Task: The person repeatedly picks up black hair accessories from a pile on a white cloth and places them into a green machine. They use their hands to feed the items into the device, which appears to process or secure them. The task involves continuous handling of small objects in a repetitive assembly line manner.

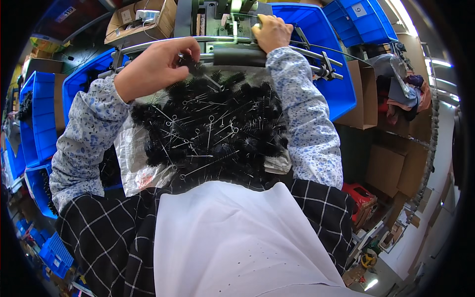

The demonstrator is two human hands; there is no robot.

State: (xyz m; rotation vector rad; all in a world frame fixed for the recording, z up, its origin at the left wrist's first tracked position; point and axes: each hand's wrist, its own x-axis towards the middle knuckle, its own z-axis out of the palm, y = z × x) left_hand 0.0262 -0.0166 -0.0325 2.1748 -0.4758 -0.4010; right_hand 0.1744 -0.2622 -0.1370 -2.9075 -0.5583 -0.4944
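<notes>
In my left hand (157, 65) a small black bristle brush (194, 65) is pinched between thumb and fingers, its thin wire stem pointing down to the right. Below it lies a heap of black wire-stemmed brushes (208, 131), many with looped wire ends, on a whitish woven sheet (132, 166). My right hand (273, 33) is at the machine (232, 24) beyond the heap, on its right side. Its fingers are curled beside a thin wire or rod; what they grip is hidden.
Two metal rails (316, 55) and a dark roller (240, 55) cross in front of the machine. Blue bins (341, 94) stand on both sides, some holding black brushes. A cardboard box (363, 94) is at the right, and an open carton (141, 24) stands at the back left.
</notes>
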